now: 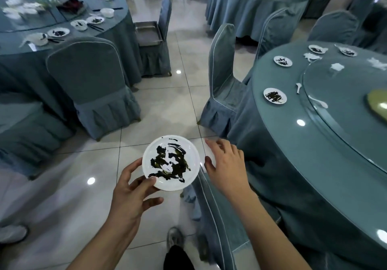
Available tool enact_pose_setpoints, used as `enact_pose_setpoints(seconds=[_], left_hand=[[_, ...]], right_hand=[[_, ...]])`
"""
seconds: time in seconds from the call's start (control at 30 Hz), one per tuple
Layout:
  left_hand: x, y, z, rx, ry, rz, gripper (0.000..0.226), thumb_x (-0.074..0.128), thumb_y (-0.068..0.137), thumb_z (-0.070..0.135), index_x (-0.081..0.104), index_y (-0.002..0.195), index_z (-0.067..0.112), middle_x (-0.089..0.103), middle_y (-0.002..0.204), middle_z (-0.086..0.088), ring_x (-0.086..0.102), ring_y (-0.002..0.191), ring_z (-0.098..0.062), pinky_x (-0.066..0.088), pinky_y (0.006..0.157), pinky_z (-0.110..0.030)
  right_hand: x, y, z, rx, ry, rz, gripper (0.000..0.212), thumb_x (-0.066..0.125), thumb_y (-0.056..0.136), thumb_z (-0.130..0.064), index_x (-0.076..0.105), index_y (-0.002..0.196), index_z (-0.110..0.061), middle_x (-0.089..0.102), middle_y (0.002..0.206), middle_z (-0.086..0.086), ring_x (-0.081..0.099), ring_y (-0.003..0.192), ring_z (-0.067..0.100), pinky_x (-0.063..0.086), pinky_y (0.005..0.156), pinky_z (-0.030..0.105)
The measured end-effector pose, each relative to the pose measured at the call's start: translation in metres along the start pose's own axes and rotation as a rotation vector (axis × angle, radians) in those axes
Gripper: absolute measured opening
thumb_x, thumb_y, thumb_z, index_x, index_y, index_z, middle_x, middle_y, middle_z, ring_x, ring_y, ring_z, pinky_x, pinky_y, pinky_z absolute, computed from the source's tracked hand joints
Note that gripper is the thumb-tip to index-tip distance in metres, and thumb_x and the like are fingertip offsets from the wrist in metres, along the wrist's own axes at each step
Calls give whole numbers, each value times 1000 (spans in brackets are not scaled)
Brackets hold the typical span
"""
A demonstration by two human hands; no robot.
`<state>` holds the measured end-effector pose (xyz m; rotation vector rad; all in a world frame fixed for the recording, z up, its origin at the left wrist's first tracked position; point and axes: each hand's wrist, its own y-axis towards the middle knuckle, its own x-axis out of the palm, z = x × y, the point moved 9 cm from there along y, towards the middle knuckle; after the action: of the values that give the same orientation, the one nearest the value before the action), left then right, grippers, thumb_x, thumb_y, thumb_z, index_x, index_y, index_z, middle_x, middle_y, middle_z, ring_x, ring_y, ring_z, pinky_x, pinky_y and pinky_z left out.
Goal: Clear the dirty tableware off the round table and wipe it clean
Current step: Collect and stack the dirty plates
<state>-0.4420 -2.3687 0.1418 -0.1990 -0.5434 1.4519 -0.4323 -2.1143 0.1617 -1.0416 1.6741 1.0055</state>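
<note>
My left hand [134,188] grips a small white plate [170,163] smeared with dark sauce, thumb on its near rim, above the tiled floor. Just to its right, my right hand [226,165] curls around a blurred white dish [208,153], mostly hidden by the fingers. The round table [293,144] with a blue-grey cloth stands to my right. On it lie dirty small plates [274,95] [282,61] [316,49], crumpled white napkins [337,67], a white spoon [298,87] and a glass turntable [345,106].
Covered chairs stand at the round table [222,77] and right beside my right arm [215,217]. A steel tray [148,33] rests on a chair seat ahead. Another table [62,18] with dirty dishes is at the far left. My shoe [174,237] is on the tiles below.
</note>
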Motion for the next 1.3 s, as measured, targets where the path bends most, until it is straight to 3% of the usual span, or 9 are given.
enact_pose_setpoints(seconds=[0.4, 0.53, 1.0, 1.3], left_hand=[[23, 162, 80, -34, 122, -121, 48, 64, 91, -4, 63, 117, 36, 76, 98, -12, 73, 77, -26, 57, 54, -33], [41, 213, 103, -46, 120, -167, 50, 63, 91, -4, 61, 124, 34, 74, 104, -15, 72, 77, -25, 56, 55, -33], [149, 426, 177, -125, 290, -495, 51, 64, 91, -6, 61, 122, 34, 76, 101, -12, 72, 78, -27, 56, 55, -34], [256, 496, 181, -201, 382, -698, 50, 63, 92, -5, 60, 126, 32, 72, 108, -20, 71, 75, -25, 57, 54, -32]], right_hand=[[53, 128, -3, 185, 0, -64, 51, 52, 96, -41, 39, 145, -35, 48, 141, -1, 47, 127, 24, 34, 108, 43], [52, 167, -1, 240, -35, -43, 53, 52, 96, -43, 38, 146, -35, 49, 141, -1, 49, 126, 24, 36, 108, 44], [75, 319, 29, 606, -78, 25, 54, 51, 95, -39, 38, 147, -34, 51, 135, -2, 53, 117, 24, 37, 101, 42], [58, 349, 99, 849, -117, 86, 54, 51, 96, -40, 37, 148, -32, 50, 133, 1, 52, 118, 25, 35, 103, 42]])
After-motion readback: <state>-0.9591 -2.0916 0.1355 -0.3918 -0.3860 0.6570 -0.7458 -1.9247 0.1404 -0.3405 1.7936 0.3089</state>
